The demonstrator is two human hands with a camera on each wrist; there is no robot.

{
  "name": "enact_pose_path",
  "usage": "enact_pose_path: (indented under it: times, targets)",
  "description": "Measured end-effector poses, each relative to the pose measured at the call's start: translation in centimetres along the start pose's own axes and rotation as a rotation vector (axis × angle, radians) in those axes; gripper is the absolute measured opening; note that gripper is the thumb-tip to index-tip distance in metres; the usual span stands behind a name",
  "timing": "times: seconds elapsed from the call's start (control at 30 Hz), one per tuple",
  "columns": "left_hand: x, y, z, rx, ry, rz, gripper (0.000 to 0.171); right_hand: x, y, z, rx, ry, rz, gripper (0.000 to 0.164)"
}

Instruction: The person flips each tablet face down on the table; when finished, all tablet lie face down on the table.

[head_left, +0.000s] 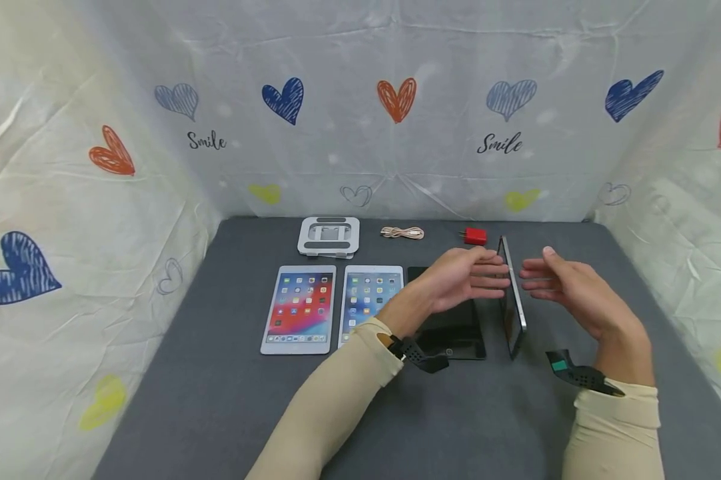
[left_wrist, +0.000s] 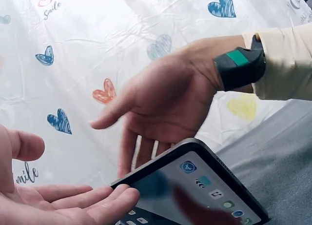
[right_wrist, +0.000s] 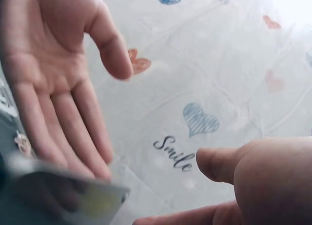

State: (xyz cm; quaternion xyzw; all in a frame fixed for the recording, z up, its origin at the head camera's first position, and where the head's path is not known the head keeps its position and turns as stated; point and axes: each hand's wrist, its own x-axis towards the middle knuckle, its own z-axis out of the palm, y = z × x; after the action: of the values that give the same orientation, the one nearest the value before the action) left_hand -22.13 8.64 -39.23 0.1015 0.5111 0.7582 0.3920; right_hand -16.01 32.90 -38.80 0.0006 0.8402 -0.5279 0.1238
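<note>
A tablet (head_left: 512, 297) stands tilted on its long edge between the two hands, its lit screen (left_wrist: 214, 191) facing the left hand. My left hand (head_left: 465, 280) has straight fingers that overlap the tablet's upper edge in the head view; in the left wrist view its fingertips (left_wrist: 127, 196) lie right at the screen's border. On the other side, my right hand (head_left: 567, 283) is held with its palm toward the tablet's back, fingers extended, a gap between them and it. Under the left forearm lies a black tablet (head_left: 450, 333), partly hidden.
Two white tablets with lit screens, one with a red-blue wallpaper (head_left: 300, 310) and one with a blue wallpaper (head_left: 360, 300), lie to the left. Along the back are a folded grey-white stand (head_left: 328, 237), a coiled cable (head_left: 402, 233) and a red charger plug (head_left: 475, 236). A heart-patterned sheet (head_left: 348, 153) encloses the table.
</note>
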Motion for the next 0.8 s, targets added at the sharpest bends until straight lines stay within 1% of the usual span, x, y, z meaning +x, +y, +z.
enact_pose_path:
  times: [0.1,0.27,0.33,0.43,0.6,0.8]
  targets:
    - [-0.4,0.1,-0.8,-0.03,0.035,-0.008,0.051,0.2,1.1,0.0,0.009,-0.007,0.031,0.087]
    - [-1.0,0.2,-1.8,-0.099,0.094,-0.046,0.054,0.6,3.3,0.3,0.038,-0.04,0.102,0.09]
    - [-1.1,0.1,-2.1,-0.105,0.114,-0.063,0.056,0.6,4.1,0.5,0.044,-0.051,0.126,0.09]
    - [-1.1,-0.2,-2.6,-0.088,0.143,-0.096,0.058,0.7,5.3,0.7,0.044,-0.066,0.155,0.091]
    - [-0.9,-1.2,-3.3,-0.076,0.149,-0.142,0.062,0.6,6.3,0.8,0.05,-0.067,0.18,0.092]
    - [-0.3,-2.6,-3.8,-0.102,0.155,-0.182,0.065,0.4,6.4,0.6,0.047,-0.063,0.182,0.093]
